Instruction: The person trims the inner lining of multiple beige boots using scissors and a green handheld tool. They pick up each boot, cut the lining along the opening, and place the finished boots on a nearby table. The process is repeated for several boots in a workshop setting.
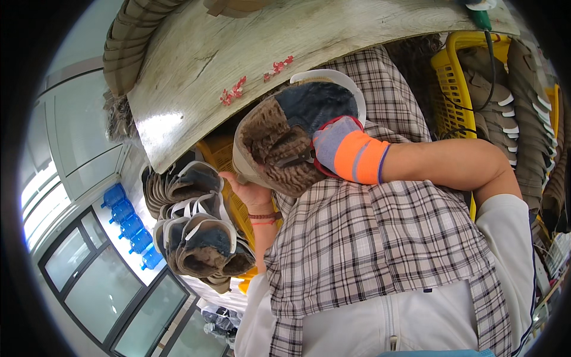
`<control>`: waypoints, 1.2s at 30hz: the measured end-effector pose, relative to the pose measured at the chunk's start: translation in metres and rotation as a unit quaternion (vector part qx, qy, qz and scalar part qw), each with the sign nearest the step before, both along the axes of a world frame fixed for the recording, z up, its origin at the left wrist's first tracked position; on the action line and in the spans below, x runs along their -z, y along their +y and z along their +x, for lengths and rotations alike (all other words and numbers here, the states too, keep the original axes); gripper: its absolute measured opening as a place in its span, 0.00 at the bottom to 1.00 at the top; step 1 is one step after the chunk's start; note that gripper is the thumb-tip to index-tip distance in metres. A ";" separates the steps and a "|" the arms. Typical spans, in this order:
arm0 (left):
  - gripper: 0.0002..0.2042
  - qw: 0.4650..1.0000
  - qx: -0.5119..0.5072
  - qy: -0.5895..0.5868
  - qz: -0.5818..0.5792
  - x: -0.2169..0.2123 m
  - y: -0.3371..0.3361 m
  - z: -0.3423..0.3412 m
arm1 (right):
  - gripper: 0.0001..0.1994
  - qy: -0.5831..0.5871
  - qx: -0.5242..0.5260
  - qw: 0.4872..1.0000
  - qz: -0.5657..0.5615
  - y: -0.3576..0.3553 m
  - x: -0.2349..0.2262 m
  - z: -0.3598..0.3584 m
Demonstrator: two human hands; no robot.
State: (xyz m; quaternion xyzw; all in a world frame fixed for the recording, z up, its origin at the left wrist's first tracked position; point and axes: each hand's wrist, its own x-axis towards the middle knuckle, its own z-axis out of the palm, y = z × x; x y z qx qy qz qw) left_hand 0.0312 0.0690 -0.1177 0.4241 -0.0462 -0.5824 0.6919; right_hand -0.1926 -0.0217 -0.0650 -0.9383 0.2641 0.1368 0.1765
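Observation:
A brown cap with fuzzy brown and dark blue lining and a white-edged brim lies tilted over my lap, its inside facing up. My right hand, in a grey and orange glove, is closed around the red handles of a pair of scissors. Their dark blades reach into the brown lining. At the cap's lower left, my bare left hand supports it from outside; the thumb stands out and the fingers go out of sight behind the cap.
A pale wood-grain table with red-and-white bits is ahead. Stacked caps stand on the left by a yellow basket. Another yellow basket holds more caps at right, with a black cable hanging across it. A checked apron covers my lap.

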 end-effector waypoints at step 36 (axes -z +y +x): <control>0.20 0.874 0.228 -0.250 -0.349 -0.142 -0.158 -0.130 | 0.20 -0.586 0.379 0.703 -0.138 -0.063 -0.132 -0.108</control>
